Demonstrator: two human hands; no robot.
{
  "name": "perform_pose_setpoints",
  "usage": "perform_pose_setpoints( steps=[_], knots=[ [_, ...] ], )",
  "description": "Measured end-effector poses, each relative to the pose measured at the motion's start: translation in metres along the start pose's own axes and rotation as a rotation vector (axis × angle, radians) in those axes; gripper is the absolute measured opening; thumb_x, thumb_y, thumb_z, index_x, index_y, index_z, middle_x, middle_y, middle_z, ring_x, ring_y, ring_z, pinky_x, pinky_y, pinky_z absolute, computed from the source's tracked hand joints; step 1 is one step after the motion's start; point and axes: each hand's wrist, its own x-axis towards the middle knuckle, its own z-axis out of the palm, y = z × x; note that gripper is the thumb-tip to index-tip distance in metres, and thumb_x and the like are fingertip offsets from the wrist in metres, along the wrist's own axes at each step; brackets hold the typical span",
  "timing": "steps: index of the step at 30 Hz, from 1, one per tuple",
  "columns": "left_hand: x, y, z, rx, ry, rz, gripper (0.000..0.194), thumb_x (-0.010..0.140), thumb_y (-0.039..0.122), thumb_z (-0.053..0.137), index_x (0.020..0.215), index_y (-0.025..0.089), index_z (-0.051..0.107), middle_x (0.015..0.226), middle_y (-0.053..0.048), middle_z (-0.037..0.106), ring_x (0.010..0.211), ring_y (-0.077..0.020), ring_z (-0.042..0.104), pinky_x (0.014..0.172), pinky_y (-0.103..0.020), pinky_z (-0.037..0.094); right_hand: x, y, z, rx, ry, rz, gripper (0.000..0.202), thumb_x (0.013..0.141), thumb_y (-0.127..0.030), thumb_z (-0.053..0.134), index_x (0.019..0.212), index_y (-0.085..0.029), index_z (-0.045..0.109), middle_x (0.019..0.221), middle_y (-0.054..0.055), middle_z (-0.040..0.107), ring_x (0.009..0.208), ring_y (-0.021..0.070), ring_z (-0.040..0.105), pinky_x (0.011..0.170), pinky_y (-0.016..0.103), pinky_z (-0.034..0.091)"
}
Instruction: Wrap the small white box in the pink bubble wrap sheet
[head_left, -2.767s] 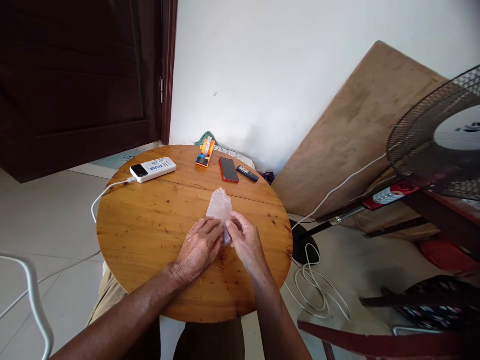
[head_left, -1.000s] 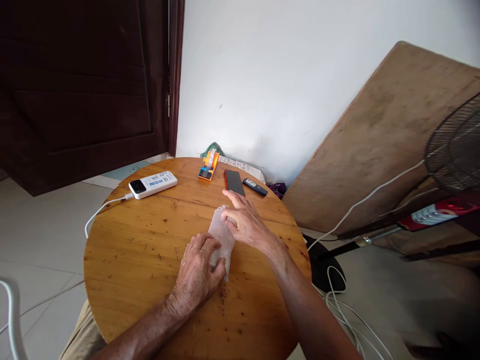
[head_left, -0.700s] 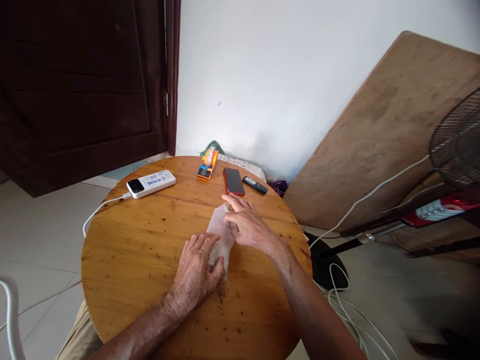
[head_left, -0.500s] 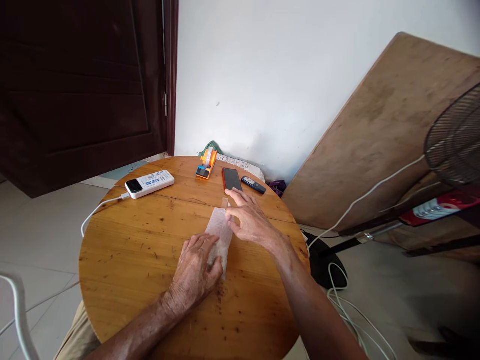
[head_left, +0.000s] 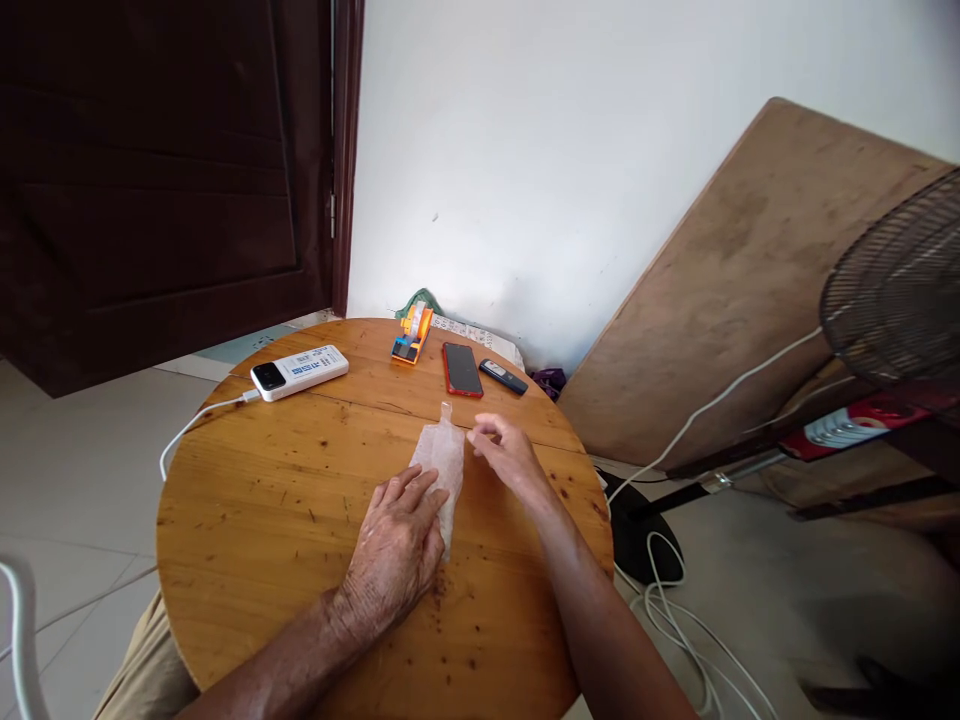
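Observation:
A flat piece of translucent bubble wrap [head_left: 441,443] lies lengthwise on the round wooden table [head_left: 270,520]. From its far end sticks out a short strip of clear tape [head_left: 447,411]. My left hand [head_left: 401,520] rests on the wrap with its fingers stretched out, covering the left and near part. Just right of the wrap's far corner hovers my right hand [head_left: 506,455]. Its fingers are loosely bent, a gap shows between thumb and forefinger, and nothing is visible in them.
An orange tape dispenser [head_left: 411,335], a red-edged phone [head_left: 463,370] and a small dark device [head_left: 502,376] lie toward the far edge. At the left is a white power bank [head_left: 307,372] with a cable [head_left: 202,412]. A fan [head_left: 892,290] stands at the right.
My right hand has moved off the wrap's far end, a little right and nearer, its fingers more bent. More of the tape strip shows. My left hand stays on the wrap, fingers shifted slightly.

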Motion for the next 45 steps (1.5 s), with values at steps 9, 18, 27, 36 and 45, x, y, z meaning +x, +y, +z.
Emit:
perform_pose_setpoints(
  steps=[9, 18, 27, 36, 45],
  knots=[
    [0.000, 0.000, -0.001, 0.026, -0.002, 0.006, 0.043, 0.079, 0.005, 0.049, 0.116, 0.018, 0.064, 0.133, -0.010, 0.062, 0.126, -0.0302, 0.049, 0.099, -0.050, 0.047, -0.005, -0.010, 0.023, 0.236, -0.146, 0.128, 0.023, 0.068, -0.036, 0.064, 0.080, -0.017, 0.063, 0.059, -0.004, 0.058, 0.052, 0.0117, 0.050, 0.049, 0.023, 0.041],
    [0.000, 0.000, -0.002, 0.054, -0.045, 0.050, 0.051, 0.079, 0.006, 0.045, 0.127, 0.017, 0.059, 0.137, -0.010, 0.059, 0.130, -0.0305, 0.046, 0.102, -0.050, 0.045, 0.004, -0.018, 0.033, 0.347, -0.225, 0.160, 0.017, 0.057, -0.028, 0.068, 0.066, -0.015, 0.063, 0.057, -0.003, 0.058, 0.055, 0.0117, 0.047, 0.053, 0.024, 0.036],
    [0.000, 0.000, 0.002, 0.000, 0.009, 0.041, 0.043, 0.079, 0.005, 0.043, 0.117, 0.008, 0.063, 0.119, -0.014, 0.067, 0.114, -0.0278, 0.055, 0.101, -0.047, 0.047, -0.005, -0.012, 0.042, 0.408, -0.092, 0.101, 0.022, 0.062, -0.037, 0.068, 0.065, -0.018, 0.057, 0.058, -0.006, 0.049, 0.057, 0.0103, 0.039, 0.054, 0.023, 0.030],
    [0.002, 0.001, -0.001, 0.033, 0.034, 0.041, 0.039, 0.079, 0.004, 0.046, 0.112, 0.011, 0.064, 0.115, -0.013, 0.068, 0.111, -0.0286, 0.055, 0.095, -0.046, 0.049, -0.012, -0.022, 0.034, 0.612, -0.164, 0.058, 0.032, 0.066, -0.044, 0.076, 0.071, -0.018, 0.058, 0.064, -0.004, 0.054, 0.062, 0.0116, 0.044, 0.060, 0.024, 0.035],
    [0.005, -0.002, 0.001, 0.123, 0.111, 0.026, 0.033, 0.082, 0.008, 0.047, 0.109, 0.013, 0.066, 0.112, -0.012, 0.069, 0.110, -0.0284, 0.055, 0.092, -0.045, 0.047, -0.011, -0.050, 0.023, 0.447, -0.285, -0.082, 0.023, 0.075, -0.038, 0.069, 0.073, -0.019, 0.056, 0.063, -0.006, 0.046, 0.059, 0.0095, 0.038, 0.055, 0.023, 0.031]
  ],
)
